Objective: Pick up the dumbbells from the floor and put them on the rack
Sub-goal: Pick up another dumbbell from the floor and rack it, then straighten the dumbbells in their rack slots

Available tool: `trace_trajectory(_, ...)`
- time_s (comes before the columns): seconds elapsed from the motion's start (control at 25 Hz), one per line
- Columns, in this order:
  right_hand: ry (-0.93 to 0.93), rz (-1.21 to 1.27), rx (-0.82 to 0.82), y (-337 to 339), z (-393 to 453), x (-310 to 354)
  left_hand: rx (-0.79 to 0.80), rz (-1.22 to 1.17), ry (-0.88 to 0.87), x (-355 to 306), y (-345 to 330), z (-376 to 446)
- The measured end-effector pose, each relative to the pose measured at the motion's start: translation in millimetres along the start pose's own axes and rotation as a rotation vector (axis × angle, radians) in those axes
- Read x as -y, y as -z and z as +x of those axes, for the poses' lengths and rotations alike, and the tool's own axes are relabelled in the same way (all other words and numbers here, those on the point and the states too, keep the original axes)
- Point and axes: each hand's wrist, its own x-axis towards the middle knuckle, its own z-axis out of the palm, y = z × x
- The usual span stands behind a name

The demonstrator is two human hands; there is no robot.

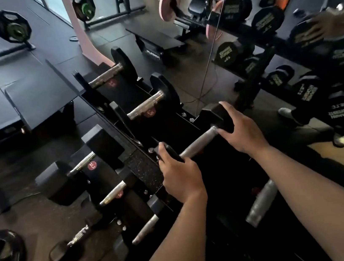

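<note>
I hold a black hex dumbbell (199,143) with a grey metal handle over the top tier of the black dumbbell rack (188,125). My left hand (180,173) grips its near head. My right hand (243,133) grips its far head. Two more dumbbells (147,106) rest in cradles further along the same tier. Several dumbbells (107,197) lie on the lower tiers to the left. One small dumbbell (76,240) lies on the floor at lower left.
A mirror (287,47) behind the rack reflects the dumbbells and a hand. A black weight plate (0,254) lies on the floor at far left. Flat benches (36,96) stand to the left, and a plate-loaded barbell (11,26) sits further back.
</note>
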Motion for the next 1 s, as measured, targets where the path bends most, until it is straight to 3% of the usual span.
trace_trajectory(0.28, -0.013, 0.068, 0.038, -4, 13, -4, 0.01, 0.053, 0.014, -7, 0, 5)
trace_trajectory(0.56, -0.065, -0.205, 0.037, -6, 19, 11, 0.085, -0.014, -0.032, -4, 3, 13)
trace_trajectory(0.76, -0.158, -0.196, 0.107, -2, 17, 22, 0.173, -0.057, -0.044, -2, 9, 14)
trace_trajectory(1.0, -0.065, -0.185, -0.041, 24, -10, 35, 0.164, -0.014, -0.139, -11, 43, 14)
